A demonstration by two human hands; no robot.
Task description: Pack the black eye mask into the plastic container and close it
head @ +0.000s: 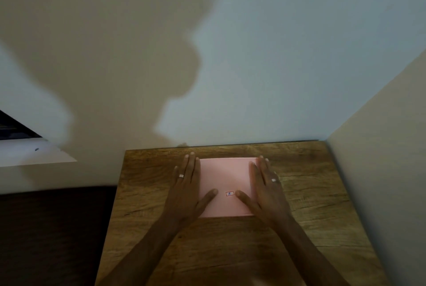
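Observation:
A flat pink rectangular sheet or lid (225, 177) lies on the wooden table (311, 205), with a small red-framed label (229, 193) near its front. My left hand (187, 184) rests flat on its left edge, fingers stretched out, thumb on the pink surface. My right hand (265, 186) lies flat on its right edge in the same way. Each hand wears a ring. No black eye mask and no plastic container can be made out; whether the pink thing covers a container I cannot tell.
The table stands in a corner, with a pale wall behind and another wall (380, 147) on the right. A dark surface (50, 235) lies left of the table. A white ledge (30, 152) with a dark opening is at far left.

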